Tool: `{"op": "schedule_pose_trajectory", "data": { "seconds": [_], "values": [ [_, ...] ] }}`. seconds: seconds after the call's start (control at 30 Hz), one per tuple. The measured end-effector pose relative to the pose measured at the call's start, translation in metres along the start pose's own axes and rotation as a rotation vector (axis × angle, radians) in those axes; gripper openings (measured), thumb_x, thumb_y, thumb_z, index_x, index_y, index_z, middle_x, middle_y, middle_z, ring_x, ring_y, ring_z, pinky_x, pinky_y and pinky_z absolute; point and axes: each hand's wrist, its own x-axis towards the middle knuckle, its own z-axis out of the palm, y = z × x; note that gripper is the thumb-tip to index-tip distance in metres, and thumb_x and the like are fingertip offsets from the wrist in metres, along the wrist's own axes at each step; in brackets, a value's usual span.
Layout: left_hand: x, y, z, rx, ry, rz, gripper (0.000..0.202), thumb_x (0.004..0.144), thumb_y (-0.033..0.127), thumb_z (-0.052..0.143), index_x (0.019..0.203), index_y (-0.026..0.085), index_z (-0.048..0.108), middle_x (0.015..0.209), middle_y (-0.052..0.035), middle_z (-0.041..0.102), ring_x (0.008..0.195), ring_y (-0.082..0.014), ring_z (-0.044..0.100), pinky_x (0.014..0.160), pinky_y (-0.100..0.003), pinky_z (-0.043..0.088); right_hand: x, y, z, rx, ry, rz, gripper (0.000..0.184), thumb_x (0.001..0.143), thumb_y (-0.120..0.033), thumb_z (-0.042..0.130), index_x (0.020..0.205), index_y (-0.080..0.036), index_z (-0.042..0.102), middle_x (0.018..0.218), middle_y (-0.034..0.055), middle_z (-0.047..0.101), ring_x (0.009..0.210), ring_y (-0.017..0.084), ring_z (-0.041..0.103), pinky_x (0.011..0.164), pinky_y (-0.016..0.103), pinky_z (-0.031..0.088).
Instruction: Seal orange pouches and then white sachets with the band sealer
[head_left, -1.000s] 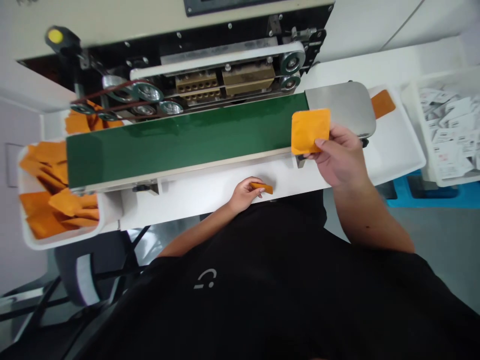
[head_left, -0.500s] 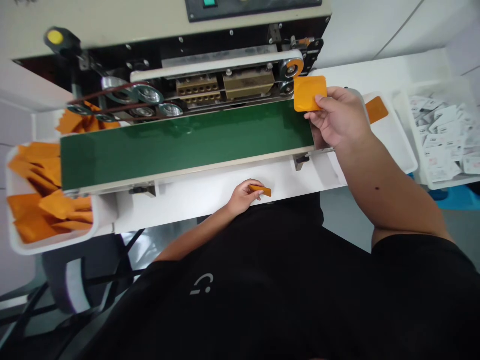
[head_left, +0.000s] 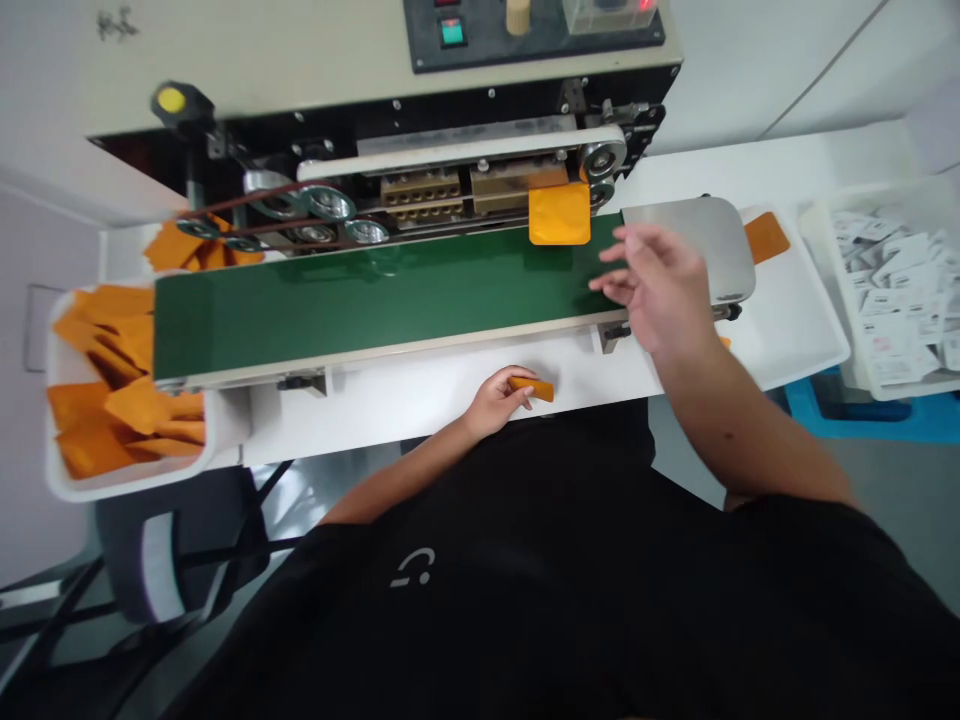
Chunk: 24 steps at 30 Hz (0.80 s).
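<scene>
My left hand [head_left: 499, 402] is closed on a small orange packet [head_left: 536, 388], low by the front edge of the white table. Above the right end of the green conveyor belt [head_left: 330, 300], my right hand [head_left: 664, 285] holds nothing, its fingers apart. To the left of those fingers, another orange packet [head_left: 559, 215] hangs with its upper edge at the band sealing machine [head_left: 487, 150], clear of my hand. Its lower part is over the belt.
A white bin [head_left: 67, 490] of orange packets stands at the belt's left end, with more packets [head_left: 196, 245] behind. On the right are a white tray [head_left: 814, 335] with an orange packet [head_left: 766, 237], a bin of white printed packets [head_left: 896, 290] and a blue crate [head_left: 870, 420].
My right hand has let go of the orange packet, which has moved left along the sealing machine. My left hand still holds its packet. The camera view has shifted slightly.
</scene>
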Motion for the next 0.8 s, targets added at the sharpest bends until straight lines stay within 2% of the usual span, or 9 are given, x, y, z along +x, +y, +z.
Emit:
{"op": "schedule_pose_trajectory", "data": {
  "seconds": [0.1, 0.2, 0.3, 0.37, 0.43, 0.5, 0.67, 0.8],
  "values": [
    [0.001, -0.003, -0.003, -0.036, 0.007, -0.013, 0.045, 0.091, 0.051, 0.077, 0.114, 0.014, 0.066, 0.106, -0.0074, 0.071, 0.065, -0.0088, 0.070, 0.064, -0.025, 0.063, -0.055, 0.024, 0.001, -0.142, -0.067, -0.032, 0.035, 0.095, -0.054, 0.071, 0.105, -0.021, 0.065, 0.084, 0.0028, 0.068, 0.065, 0.013, 0.068, 0.053, 0.023, 0.053],
    [0.000, -0.003, -0.005, -0.079, 0.003, -0.056, 0.050, 0.091, 0.056, 0.074, 0.118, 0.013, 0.069, 0.114, -0.0115, 0.072, 0.076, -0.0137, 0.074, 0.067, -0.028, 0.066, -0.094, 0.057, 0.005, -0.454, -0.199, -0.038, 0.029, 0.092, -0.045, 0.071, 0.106, -0.019, 0.068, 0.094, 0.0055, 0.071, 0.070, 0.013, 0.066, 0.059, 0.025, 0.052],
    [-0.001, -0.001, -0.005, -0.101, -0.002, -0.087, 0.053, 0.092, 0.056, 0.073, 0.124, 0.014, 0.072, 0.127, -0.0156, 0.072, 0.094, -0.0199, 0.075, 0.072, -0.030, 0.069, -0.108, 0.087, 0.006, -0.686, -0.318, -0.035, 0.028, 0.089, -0.036, 0.071, 0.112, -0.020, 0.070, 0.107, 0.0068, 0.072, 0.073, 0.014, 0.065, 0.064, 0.026, 0.051],
    [-0.002, 0.000, -0.004, -0.103, -0.002, -0.094, 0.055, 0.093, 0.056, 0.072, 0.129, 0.015, 0.072, 0.130, -0.0161, 0.072, 0.096, -0.0212, 0.075, 0.074, -0.032, 0.069, -0.108, 0.101, 0.004, -0.730, -0.354, -0.017, 0.019, 0.091, -0.034, 0.066, 0.102, -0.019, 0.070, 0.096, 0.0048, 0.073, 0.071, 0.014, 0.064, 0.066, 0.026, 0.049],
    [-0.002, 0.001, -0.004, -0.093, -0.004, -0.088, 0.055, 0.092, 0.055, 0.072, 0.130, 0.016, 0.073, 0.131, -0.0158, 0.072, 0.095, -0.0207, 0.075, 0.074, -0.032, 0.070, -0.107, 0.109, 0.001, -0.731, -0.356, 0.007, 0.017, 0.092, -0.034, 0.063, 0.089, -0.019, 0.068, 0.081, 0.0028, 0.071, 0.069, 0.015, 0.062, 0.065, 0.026, 0.047],
    [-0.002, 0.002, -0.003, -0.080, -0.008, -0.075, 0.054, 0.092, 0.055, 0.073, 0.129, 0.016, 0.074, 0.133, -0.0155, 0.071, 0.096, -0.0206, 0.075, 0.074, -0.032, 0.070, -0.105, 0.111, -0.002, -0.689, -0.333, 0.043, 0.021, 0.092, -0.037, 0.064, 0.084, -0.018, 0.068, 0.075, 0.0023, 0.069, 0.067, 0.015, 0.062, 0.065, 0.027, 0.047],
    [-0.001, 0.000, -0.004, -0.068, -0.029, -0.040, 0.051, 0.092, 0.054, 0.074, 0.126, 0.016, 0.074, 0.133, -0.0148, 0.069, 0.101, -0.0221, 0.074, 0.074, -0.032, 0.070, -0.101, 0.103, -0.005, -0.423, -0.258, 0.156, 0.026, 0.088, -0.043, 0.069, 0.090, -0.017, 0.070, 0.079, 0.0038, 0.071, 0.069, 0.016, 0.068, 0.069, 0.029, 0.055],
    [0.000, -0.004, -0.006, -0.095, -0.055, -0.022, 0.054, 0.090, 0.054, 0.076, 0.131, 0.019, 0.068, 0.129, -0.0147, 0.070, 0.107, -0.0238, 0.074, 0.075, -0.033, 0.068, -0.097, 0.092, -0.008, -0.212, -0.161, 0.224, 0.030, 0.083, -0.044, 0.076, 0.094, -0.016, 0.070, 0.076, 0.0025, 0.069, 0.065, 0.014, 0.067, 0.068, 0.029, 0.059]
  ]
}}
